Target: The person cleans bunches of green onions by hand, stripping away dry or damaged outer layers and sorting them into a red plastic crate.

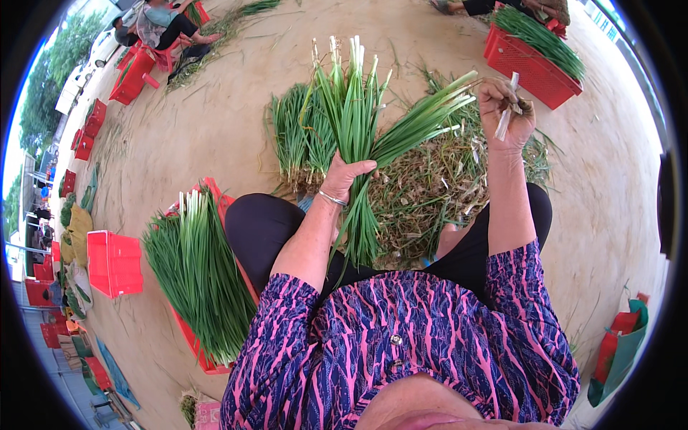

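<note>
My left hand [348, 174], with a metal bangle at the wrist, is closed around a bunch of green Chinese chives [352, 113]. The white stem ends point away from me, and one part of the bunch fans out to the right towards my other hand. My right hand [505, 110] is raised beyond those stem ends, fingers curled, with pale strips of stem sheath [503, 123] at its fingers and palm. Beneath lies a heap of trimmed, withered leaves [424, 183]. Another pile of chives, roots towards me, [301, 129] rests on the ground behind my left hand.
At my left, a red plastic crate [201, 349] is filled with chives. Farther left stands an empty red crate [115, 263]. Another red crate [532, 70] of chives is at the upper right, beside a seated person. More people sit near crates at the upper left.
</note>
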Motion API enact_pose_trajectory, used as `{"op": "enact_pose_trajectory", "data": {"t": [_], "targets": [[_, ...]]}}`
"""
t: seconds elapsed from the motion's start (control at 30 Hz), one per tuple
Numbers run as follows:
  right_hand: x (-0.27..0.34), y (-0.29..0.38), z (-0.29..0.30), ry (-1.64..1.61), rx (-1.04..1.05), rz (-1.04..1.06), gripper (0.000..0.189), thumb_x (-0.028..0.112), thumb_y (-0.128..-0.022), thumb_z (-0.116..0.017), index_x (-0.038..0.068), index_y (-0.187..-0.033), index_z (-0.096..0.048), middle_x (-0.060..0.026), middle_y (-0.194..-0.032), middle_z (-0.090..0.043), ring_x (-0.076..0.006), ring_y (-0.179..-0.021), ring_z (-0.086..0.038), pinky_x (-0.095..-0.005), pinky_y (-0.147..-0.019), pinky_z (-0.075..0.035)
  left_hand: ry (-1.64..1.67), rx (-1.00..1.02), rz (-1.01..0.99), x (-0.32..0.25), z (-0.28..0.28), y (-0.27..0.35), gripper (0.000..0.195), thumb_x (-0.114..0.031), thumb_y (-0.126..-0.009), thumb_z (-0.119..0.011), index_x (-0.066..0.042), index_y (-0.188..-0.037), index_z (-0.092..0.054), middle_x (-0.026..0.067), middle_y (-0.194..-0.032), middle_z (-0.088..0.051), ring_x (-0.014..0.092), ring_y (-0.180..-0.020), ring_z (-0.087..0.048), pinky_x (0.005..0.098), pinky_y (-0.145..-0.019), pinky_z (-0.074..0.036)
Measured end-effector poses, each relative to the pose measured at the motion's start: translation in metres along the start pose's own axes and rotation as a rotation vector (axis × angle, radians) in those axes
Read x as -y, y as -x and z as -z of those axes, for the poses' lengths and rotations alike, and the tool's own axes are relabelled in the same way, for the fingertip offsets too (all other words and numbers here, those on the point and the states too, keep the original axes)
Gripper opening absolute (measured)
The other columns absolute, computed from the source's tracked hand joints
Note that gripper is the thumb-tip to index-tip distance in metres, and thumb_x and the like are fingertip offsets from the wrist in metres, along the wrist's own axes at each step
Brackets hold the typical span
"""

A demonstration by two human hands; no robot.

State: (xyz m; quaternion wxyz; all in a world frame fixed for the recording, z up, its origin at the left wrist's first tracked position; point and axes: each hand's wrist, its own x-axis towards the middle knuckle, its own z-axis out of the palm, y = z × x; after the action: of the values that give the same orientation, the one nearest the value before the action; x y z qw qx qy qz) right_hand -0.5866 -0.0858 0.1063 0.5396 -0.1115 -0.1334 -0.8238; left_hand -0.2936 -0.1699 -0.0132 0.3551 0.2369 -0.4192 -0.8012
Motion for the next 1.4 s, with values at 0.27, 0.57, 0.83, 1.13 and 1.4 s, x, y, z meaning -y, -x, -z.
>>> {"op": "enact_pose_trajectory", "data": {"t": [0.27, 0.57, 0.83, 1.13, 1.4], "targets": [[0.064, 0.001, -0.039, 0.052, 0.152, 0.216, 0.025, 0.007, -0.05, -0.055, 0.006, -0.068, -0.038, -0.0039, -0.067, -0.042, -0.0178, -0.069, -0.044, -0.0294, -0.066, -0.037, 0.007, -0.045, 0.037, 0.006, 0.025, 0.001, 0.042, 0.007, -0.072, -0.073, -0.006, -0.109, -0.058, 0.0048, -0.094, -0.065, 0.018, -0.074, -0.065, 0.0325, -0.06, -0.058], [0.128, 0.012, -0.056, 0.133, 0.161, 0.579, 0.015, 0.017, -0.062, -0.051, 0.008, -0.062, -0.039, -0.004, -0.058, -0.043, -0.0181, -0.063, -0.045, -0.0383, -0.068, -0.036, -0.064, -0.098, 0.014, 0.006, 0.04, 0.01, 0.035, 0.003, -0.075, -0.071, -0.006, -0.106, -0.06, 0.0051, -0.083, -0.067, 0.016, -0.065, -0.066, 0.0293, -0.056, -0.055], [0.039, 0.009, -0.02, 2.331, -0.283, 0.091, 0.033, 0.013, -0.082, -0.068, 0.0, -0.111, -0.058, -0.0044, -0.078, -0.061, -0.0106, -0.064, -0.057, -0.0268, -0.059, -0.048, -0.11, -0.132, -0.122, 0.007, 0.029, 0.0, 0.044, 0.008, -0.073, -0.071, -0.006, -0.113, -0.058, 0.0059, -0.093, -0.066, 0.017, -0.074, -0.066, 0.0298, -0.059, -0.057], [-0.078, 0.03, 0.071, 2.463, 0.321, -0.1, 0.088, 0.024, -0.065, -0.08, -0.006, -0.136, -0.038, -0.0288, -0.12, -0.055, -0.0344, -0.089, -0.065, -0.0376, -0.079, -0.053, -0.419, 0.051, -0.069, 0.013, -0.004, 0.002, 0.063, 0.006, -0.067, -0.073, -0.006, -0.125, -0.051, 0.0019, -0.112, -0.061, 0.015, -0.103, -0.058, 0.0316, -0.096, -0.044], [-0.073, 0.037, 0.067, 1.668, -0.214, -0.562, 0.015, 0.016, -0.09, -0.065, 0.002, -0.086, -0.069, -0.0056, -0.066, -0.065, -0.0116, -0.054, -0.063, -0.0267, -0.044, -0.044, -0.171, 0.04, 0.03, 0.009, 0.001, 0.011, 0.054, 0.007, -0.07, -0.074, -0.007, -0.12, -0.056, 0.0048, -0.099, -0.065, 0.016, -0.08, -0.066, 0.0292, -0.063, -0.057]]}}
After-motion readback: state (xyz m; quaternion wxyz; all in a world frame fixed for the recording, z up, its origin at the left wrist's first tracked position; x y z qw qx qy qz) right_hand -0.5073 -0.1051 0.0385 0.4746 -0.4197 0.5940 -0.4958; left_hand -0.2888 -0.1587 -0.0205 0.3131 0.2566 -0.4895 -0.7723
